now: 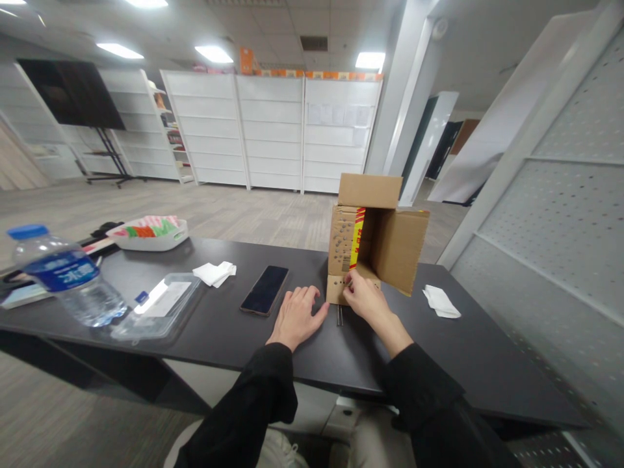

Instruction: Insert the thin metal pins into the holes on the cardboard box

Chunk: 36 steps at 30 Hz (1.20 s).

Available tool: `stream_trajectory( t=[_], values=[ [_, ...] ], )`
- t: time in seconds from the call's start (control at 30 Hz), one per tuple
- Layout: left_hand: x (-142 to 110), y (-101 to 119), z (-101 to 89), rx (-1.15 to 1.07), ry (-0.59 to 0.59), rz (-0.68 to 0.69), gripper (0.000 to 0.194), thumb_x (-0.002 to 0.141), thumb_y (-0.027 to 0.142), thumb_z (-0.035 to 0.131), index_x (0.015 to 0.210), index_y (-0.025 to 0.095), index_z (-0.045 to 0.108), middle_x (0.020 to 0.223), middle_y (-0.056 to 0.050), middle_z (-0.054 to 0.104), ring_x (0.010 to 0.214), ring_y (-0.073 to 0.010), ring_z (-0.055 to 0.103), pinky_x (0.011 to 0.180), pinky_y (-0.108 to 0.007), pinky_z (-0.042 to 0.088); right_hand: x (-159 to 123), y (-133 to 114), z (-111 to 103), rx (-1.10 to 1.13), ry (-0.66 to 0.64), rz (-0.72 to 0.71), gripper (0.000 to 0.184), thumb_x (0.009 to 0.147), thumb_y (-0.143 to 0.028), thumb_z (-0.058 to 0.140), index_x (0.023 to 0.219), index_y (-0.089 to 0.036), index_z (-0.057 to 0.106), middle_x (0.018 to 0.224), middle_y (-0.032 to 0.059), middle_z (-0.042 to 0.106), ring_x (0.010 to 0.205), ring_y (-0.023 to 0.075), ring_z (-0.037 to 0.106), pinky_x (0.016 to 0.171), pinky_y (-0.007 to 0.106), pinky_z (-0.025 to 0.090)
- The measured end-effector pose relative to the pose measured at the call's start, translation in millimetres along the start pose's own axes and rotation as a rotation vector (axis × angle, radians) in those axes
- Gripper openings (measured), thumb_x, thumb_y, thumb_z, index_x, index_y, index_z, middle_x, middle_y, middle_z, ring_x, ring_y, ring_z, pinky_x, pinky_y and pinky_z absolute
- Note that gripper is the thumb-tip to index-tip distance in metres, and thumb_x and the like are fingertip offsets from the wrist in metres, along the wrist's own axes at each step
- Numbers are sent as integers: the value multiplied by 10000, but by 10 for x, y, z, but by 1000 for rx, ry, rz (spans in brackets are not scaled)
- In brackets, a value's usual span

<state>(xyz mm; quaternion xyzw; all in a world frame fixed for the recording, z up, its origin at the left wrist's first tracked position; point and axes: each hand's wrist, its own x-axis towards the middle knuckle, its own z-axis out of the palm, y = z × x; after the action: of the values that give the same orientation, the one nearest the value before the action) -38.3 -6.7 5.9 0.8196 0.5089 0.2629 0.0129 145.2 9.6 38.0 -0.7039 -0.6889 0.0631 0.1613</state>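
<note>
An opened cardboard box stands on the dark table, its opening facing me. Red and yellow tape runs down its front edge, and small dark holes or dots mark its left panel and low front flap. At that low flap, my right hand is closed in a pinch; whatever lies between the fingertips is too small to name. My left hand rests flat on the table just left of the box, fingers apart, holding nothing. Two thin metal pins lie on the table below the flap, between my hands.
A phone lies left of my left hand. Farther left are folded tissues, a clear plastic case, a water bottle and a white basket of colourful packets. Another tissue lies right of the box, towards a perforated panel.
</note>
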Motion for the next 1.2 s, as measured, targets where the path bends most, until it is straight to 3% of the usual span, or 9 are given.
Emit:
stream_trajectory(
  t=[0.47,0.8,1.03,1.2],
  values=[
    [-10,-2,5,-9,20,13,156,896,373,533,939,224,534,835,-10,625,845,-196,565,760,-334,352,28,-38,-56,-40,19,0,137,867,-209,477,961,-211,577,895,78,686,788,222,627,579,285,284],
    [-4,-9,9,-16,14,9,173,897,380,536,950,215,542,846,-9,629,841,-192,559,768,-335,350,-28,19,-35,180,151,-130,34,782,-168,514,789,-200,525,757,24,630,678,155,550,605,257,320],
    [-11,-19,24,-20,19,13,180,898,388,534,957,218,541,844,-8,630,848,-194,558,770,-338,347,-303,113,-28,359,195,-193,27,787,-223,504,766,-207,500,709,4,596,622,153,526,599,262,355],
    [-8,-30,40,-27,22,15,176,900,384,530,957,218,540,848,-7,628,852,-193,556,770,-339,346,-580,175,98,414,190,-252,61,835,-242,498,792,-209,526,706,0,577,641,155,518,607,261,365]
  ],
)
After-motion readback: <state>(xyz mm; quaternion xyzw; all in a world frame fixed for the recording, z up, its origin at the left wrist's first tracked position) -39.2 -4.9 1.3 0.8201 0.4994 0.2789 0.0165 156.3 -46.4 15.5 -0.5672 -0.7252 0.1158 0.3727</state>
